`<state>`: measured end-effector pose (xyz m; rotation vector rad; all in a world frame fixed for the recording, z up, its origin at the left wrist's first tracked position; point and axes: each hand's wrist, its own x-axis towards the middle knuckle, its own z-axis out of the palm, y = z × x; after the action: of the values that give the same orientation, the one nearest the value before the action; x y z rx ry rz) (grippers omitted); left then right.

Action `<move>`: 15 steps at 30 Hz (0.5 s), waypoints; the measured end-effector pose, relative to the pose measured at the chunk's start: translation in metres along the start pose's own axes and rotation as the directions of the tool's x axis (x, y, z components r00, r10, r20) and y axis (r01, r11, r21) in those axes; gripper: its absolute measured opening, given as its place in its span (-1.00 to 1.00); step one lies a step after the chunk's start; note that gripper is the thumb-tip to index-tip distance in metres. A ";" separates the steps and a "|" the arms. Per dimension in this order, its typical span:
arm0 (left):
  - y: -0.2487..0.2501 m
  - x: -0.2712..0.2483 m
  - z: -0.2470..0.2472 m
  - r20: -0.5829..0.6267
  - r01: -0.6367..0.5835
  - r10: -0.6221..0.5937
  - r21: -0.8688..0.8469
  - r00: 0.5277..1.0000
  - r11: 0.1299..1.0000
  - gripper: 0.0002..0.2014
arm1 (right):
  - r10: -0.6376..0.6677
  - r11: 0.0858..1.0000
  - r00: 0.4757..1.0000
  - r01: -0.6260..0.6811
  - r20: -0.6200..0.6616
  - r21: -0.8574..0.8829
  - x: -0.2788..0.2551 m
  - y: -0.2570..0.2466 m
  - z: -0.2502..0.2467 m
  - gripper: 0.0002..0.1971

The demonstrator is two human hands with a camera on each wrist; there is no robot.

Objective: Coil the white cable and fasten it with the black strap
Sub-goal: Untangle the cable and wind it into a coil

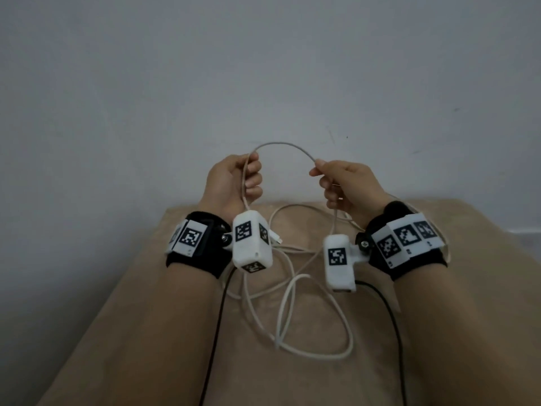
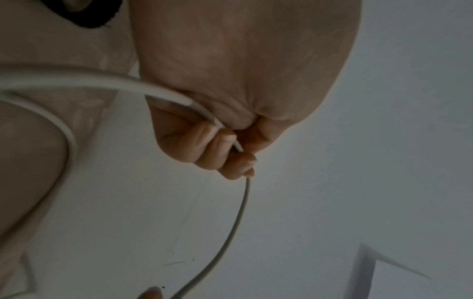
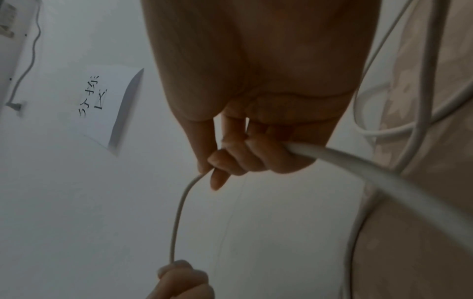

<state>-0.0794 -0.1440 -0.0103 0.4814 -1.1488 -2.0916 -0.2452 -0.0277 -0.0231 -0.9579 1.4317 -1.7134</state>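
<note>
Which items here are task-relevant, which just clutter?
Job:
- thin white cable, arched between both hands, rest loose on the beige cloth
- left hand, gripping it
- right hand, pinching it

Lying about:
- beige cloth surface
- handwritten white paper note on wall

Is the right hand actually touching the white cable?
Touching. The right wrist view shows the right hand with fingers curled round the white cable.
</note>
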 end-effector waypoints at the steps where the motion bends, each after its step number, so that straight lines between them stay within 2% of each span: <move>1: 0.002 -0.002 0.001 0.013 0.044 -0.044 0.039 0.999 0.998 -0.85 | -0.006 1.000 1.000 0.006 -0.006 0.005 0.000 0.001 0.002 -0.78; 3: 0.009 -0.006 0.004 0.046 0.116 -0.126 0.182 0.991 0.977 -0.89 | -0.029 1.000 0.999 0.029 -0.016 0.013 0.001 0.002 0.004 -0.77; 5: 0.015 -0.009 0.007 0.038 0.133 -0.156 0.342 0.987 0.930 -0.72 | -0.053 0.999 0.999 0.053 -0.008 0.010 0.002 0.001 0.005 -0.78; 7: 0.017 -0.009 0.012 0.022 0.096 -0.123 0.486 0.992 0.868 -0.60 | -0.067 0.998 0.998 0.067 0.005 0.004 0.002 0.000 0.006 -0.79; 9: 0.015 -0.007 0.017 0.041 0.021 -0.052 0.547 0.998 0.837 -0.61 | -0.081 0.997 0.997 0.081 0.015 0.005 0.001 -0.001 0.009 -0.79; 12: 0.010 -0.004 0.019 0.054 -0.065 0.045 0.449 0.998 0.891 -0.67 | -0.082 0.996 0.996 0.081 0.039 0.022 0.000 0.000 0.014 -0.79; 15: 0.014 -0.001 0.015 -0.001 -0.060 0.061 0.171 0.998 0.983 -0.67 | -0.038 0.997 0.993 0.031 0.109 0.068 -0.001 0.006 0.015 -0.78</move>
<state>-0.0820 -0.1392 0.0098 0.5259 -1.3297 -1.9473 -0.2319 -0.0349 -0.0270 -1.0304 1.2870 -1.6952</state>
